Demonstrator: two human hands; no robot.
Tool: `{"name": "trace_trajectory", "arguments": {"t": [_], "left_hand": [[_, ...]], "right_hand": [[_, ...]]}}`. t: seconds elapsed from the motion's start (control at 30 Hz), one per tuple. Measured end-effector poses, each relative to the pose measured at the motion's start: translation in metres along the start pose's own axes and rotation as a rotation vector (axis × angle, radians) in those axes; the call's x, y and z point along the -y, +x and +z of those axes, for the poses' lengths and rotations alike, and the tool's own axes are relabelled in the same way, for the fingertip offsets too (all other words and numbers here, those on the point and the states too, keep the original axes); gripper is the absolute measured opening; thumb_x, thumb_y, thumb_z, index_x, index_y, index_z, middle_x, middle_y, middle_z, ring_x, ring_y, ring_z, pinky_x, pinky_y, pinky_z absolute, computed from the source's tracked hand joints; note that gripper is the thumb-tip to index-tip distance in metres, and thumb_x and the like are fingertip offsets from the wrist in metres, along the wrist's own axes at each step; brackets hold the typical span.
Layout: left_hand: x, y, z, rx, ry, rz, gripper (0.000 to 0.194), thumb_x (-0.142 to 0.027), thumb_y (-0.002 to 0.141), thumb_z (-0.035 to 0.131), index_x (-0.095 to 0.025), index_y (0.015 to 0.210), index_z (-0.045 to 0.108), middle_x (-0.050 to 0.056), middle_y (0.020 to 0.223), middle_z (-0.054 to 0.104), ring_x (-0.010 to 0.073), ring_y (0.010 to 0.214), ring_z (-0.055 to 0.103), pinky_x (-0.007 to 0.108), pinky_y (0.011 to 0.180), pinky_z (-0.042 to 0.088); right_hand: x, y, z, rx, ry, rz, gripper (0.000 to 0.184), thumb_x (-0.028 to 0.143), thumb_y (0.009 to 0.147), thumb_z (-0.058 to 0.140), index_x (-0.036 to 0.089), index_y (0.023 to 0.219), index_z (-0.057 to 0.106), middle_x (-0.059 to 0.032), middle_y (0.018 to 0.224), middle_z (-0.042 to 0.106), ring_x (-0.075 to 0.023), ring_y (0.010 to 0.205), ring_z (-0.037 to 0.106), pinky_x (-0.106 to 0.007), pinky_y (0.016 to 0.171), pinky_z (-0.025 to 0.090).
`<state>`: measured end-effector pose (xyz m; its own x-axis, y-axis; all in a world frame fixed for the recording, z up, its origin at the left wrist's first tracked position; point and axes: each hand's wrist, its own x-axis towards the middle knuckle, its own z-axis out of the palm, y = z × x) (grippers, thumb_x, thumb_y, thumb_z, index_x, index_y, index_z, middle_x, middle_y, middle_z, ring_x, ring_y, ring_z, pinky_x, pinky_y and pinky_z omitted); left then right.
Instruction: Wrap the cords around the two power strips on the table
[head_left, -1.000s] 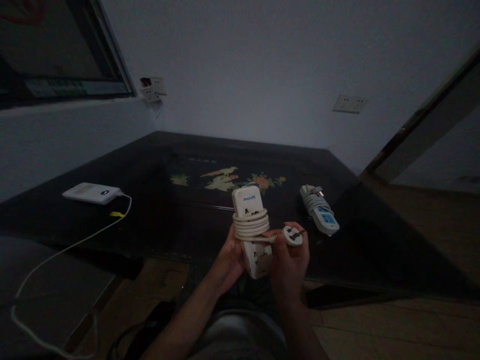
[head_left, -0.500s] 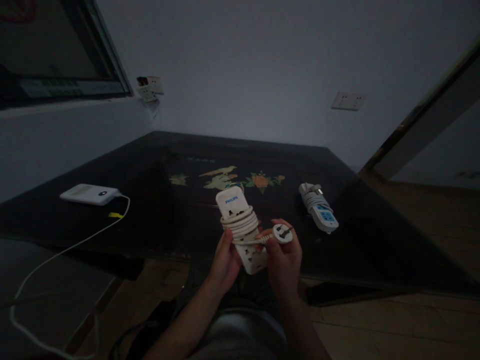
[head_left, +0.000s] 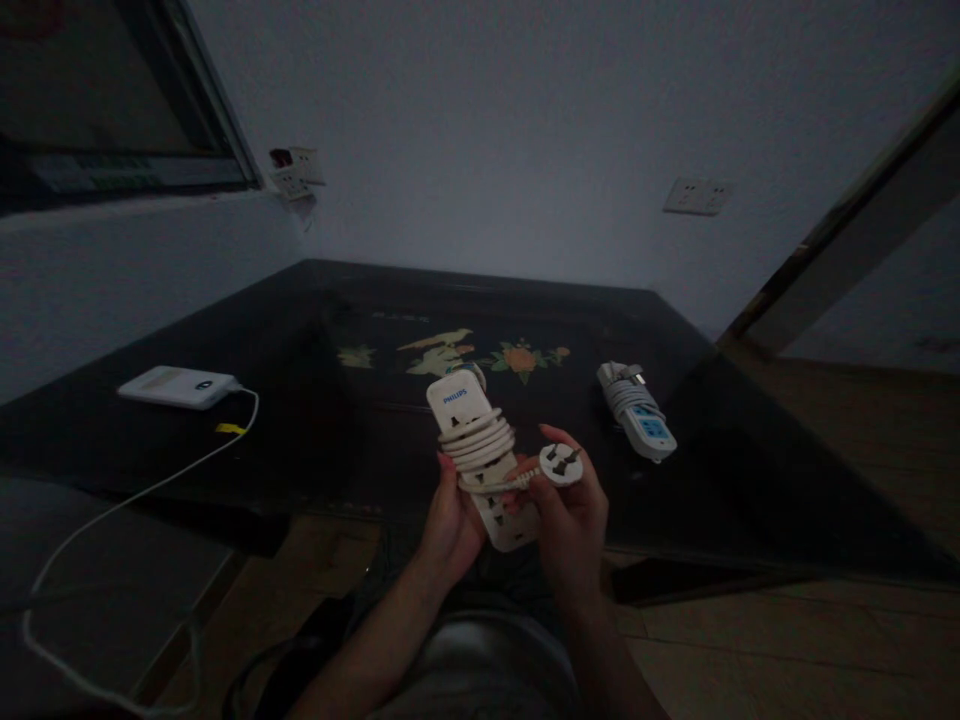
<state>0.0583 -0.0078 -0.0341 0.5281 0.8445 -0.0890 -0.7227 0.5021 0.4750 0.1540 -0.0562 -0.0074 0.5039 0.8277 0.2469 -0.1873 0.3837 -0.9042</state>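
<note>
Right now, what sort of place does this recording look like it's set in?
Probably a dim indoor room, perhaps in a home: a dark table with a bird-and-flower decoration stands by a pale wall bearing a socket plate.

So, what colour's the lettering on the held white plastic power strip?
Blue lettering, clearest in the head view.

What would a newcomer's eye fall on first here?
The white PHILIPS power strip in the center, wrapped in its cord: the left hand holds it while the right hand grips its plug. Next, the blue-and-white power strip lying to the right on the table, then the painted bird and orange flower mid-table.
</note>
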Motion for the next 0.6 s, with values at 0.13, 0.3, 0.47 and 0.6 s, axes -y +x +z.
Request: {"name": "trace_trajectory", "arguments": {"t": [0.13, 0.3, 0.47, 0.6], "left_hand": [[-0.001, -0.003, 0.000, 0.050, 0.005, -0.028, 0.066, -0.066, 0.080, 0.051, -0.010, 0.110, 0.068, 0.006, 0.070, 0.067, 0.0166, 0.057, 0.055, 0.036, 0.073, 0.049], [-0.003, -0.007, 0.002, 0.121, 0.024, -0.065, 0.069, -0.066, 0.073, 0.061, -0.009, 0.111, 0.068, 0.012, 0.093, 0.071, 0.0169, 0.066, 0.057, 0.032, 0.071, 0.048], [0.000, -0.006, 0.005, 0.082, 0.057, -0.028, 0.069, -0.065, 0.071, 0.064, -0.008, 0.110, 0.068, 0.011, 0.089, 0.071, 0.0188, 0.068, 0.059, 0.031, 0.068, 0.048], [0.003, -0.005, 0.004, -0.005, 0.093, 0.067, 0.071, -0.066, 0.067, 0.067, -0.013, 0.114, 0.065, 0.012, 0.099, 0.070, 0.0264, 0.086, 0.063, 0.038, 0.078, 0.049]], "right_hand": [[-0.001, -0.004, 0.004, 0.013, 0.029, -0.003, 0.040, 0.025, 0.080, 0.067, 0.022, 0.118, 0.054, 0.0024, 0.068, 0.064, -0.0128, 0.048, 0.058, -0.025, 0.045, 0.049], [-0.002, -0.002, 0.003, -0.045, -0.017, -0.037, 0.048, 0.030, 0.081, 0.066, 0.022, 0.124, 0.048, 0.0005, 0.072, 0.064, -0.0126, 0.046, 0.056, -0.025, 0.042, 0.046], [-0.007, 0.005, 0.001, -0.074, 0.068, -0.029, 0.043, 0.031, 0.081, 0.065, 0.026, 0.116, 0.040, 0.0066, 0.062, 0.057, -0.0113, 0.039, 0.052, -0.022, 0.037, 0.039], [-0.010, 0.003, 0.000, -0.087, 0.076, 0.014, 0.036, 0.034, 0.083, 0.063, 0.025, 0.112, 0.044, 0.0044, 0.065, 0.059, -0.0105, 0.041, 0.052, -0.021, 0.037, 0.038]]}}
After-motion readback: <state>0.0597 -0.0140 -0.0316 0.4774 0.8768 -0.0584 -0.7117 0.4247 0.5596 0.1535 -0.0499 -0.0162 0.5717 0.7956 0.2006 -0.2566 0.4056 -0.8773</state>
